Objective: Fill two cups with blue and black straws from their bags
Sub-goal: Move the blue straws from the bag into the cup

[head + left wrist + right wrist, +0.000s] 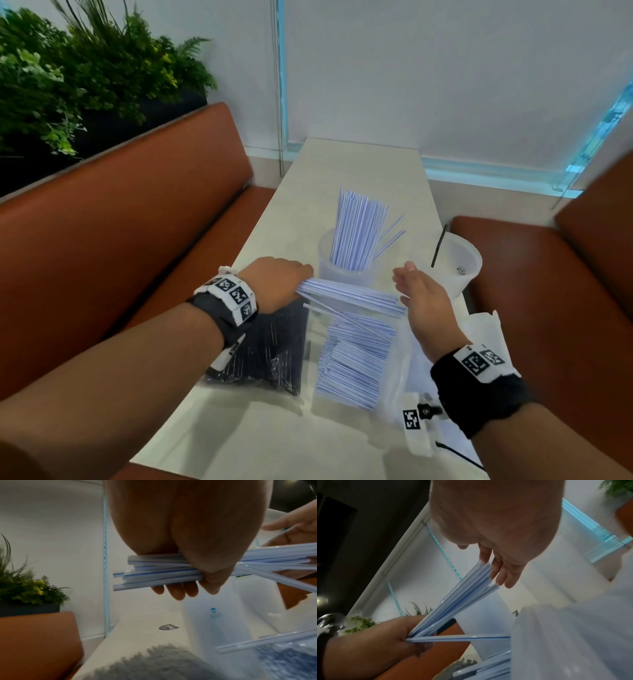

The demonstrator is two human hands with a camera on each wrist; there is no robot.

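My left hand (pixel 284 284) grips one end of a bundle of blue-striped straws (pixel 352 296), held level above the table; the curled fingers (pixel 175 592) wrap under the bundle of straws (pixel 163 573). My right hand (pixel 419 291) has straight fingers, and its fingertips (pixel 500 574) touch the far ends of the straws (pixel 464 595). A translucent cup (pixel 342 270) behind the bundle holds several upright blue straws (pixel 358 233). A second cup (pixel 459 270) to the right holds one black straw (pixel 438 246). Below lie the bag of black straws (pixel 267 353) and the bag of blue straws (pixel 356 359).
The narrow white table (pixel 359 164) runs away from me between two orange bench seats (pixel 120 233) (pixel 534 281). A planter with green foliage (pixel 78 78) stands behind the left bench. Crumpled clear plastic (pixel 483 325) lies at the table's right edge.
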